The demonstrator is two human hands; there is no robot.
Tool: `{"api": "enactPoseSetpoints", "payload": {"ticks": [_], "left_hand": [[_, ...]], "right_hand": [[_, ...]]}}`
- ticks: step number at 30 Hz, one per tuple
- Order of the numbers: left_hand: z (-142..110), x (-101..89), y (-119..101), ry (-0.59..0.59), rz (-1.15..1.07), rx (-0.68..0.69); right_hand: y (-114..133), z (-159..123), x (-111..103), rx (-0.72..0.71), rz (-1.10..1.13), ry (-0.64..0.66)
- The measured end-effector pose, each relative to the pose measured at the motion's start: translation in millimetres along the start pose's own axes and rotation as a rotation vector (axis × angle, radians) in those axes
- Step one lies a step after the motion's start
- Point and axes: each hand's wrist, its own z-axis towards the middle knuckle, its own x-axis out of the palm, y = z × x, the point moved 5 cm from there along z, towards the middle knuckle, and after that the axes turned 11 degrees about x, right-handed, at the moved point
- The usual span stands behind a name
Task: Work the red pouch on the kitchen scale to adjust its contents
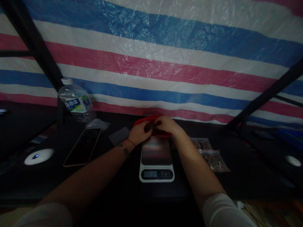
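Note:
Both of my hands reach into a red bowl-like container (142, 120) just behind a small digital scale (156, 154). Dark brown pieces (150, 126) lie in the container, too dim to name. The fingers of my left hand (139, 132) are curled at the pieces' left side. From the right, my right hand (167, 124) pinches at the same pieces. The scale's metal plate holds nothing on its visible part, and its display appears to read 24. My hands hide part of the container.
Filled clear zip bags (214, 160) lie right of my right forearm. To the left are an unfilled clear bag (119, 136), a phone (82, 147), a white oval object (39, 156) and a large plastic bottle (77, 102). A striped tarp (151, 66) hangs behind the black table.

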Motion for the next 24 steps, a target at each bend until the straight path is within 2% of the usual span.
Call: {"api": "enactPoseSetpoints", "payload": {"ticks": [5,9,12,16,20,24], "left_hand": [[0.6,3.3,-1.1,0.062,0.034,-0.012],[2.1,5.4,-0.5,0.089,0.04,-0.047],[3.7,6.9,1.3,0.087,0.043,-0.073],[5.6,10.2,4.3,0.09,0.031,-0.081],[6.6,11.2,7.7,0.081,0.002,-0.088],[6.6,9.2,10.4,0.032,-0.013,-0.089]], "right_hand": [[15.1,-5.5,-10.8,-0.073,0.163,-0.063],[23.6,-3.3,-4.9,-0.122,0.154,-0.091],[23.4,-0.5,0.8,-0.14,0.154,-0.063],[20.6,2.6,3.9,-0.117,0.125,-0.04],[15.9,3.0,-0.4,-0.019,0.054,-0.124],[13.3,-0.2,-1.7,0.053,-0.068,-0.12]]}}
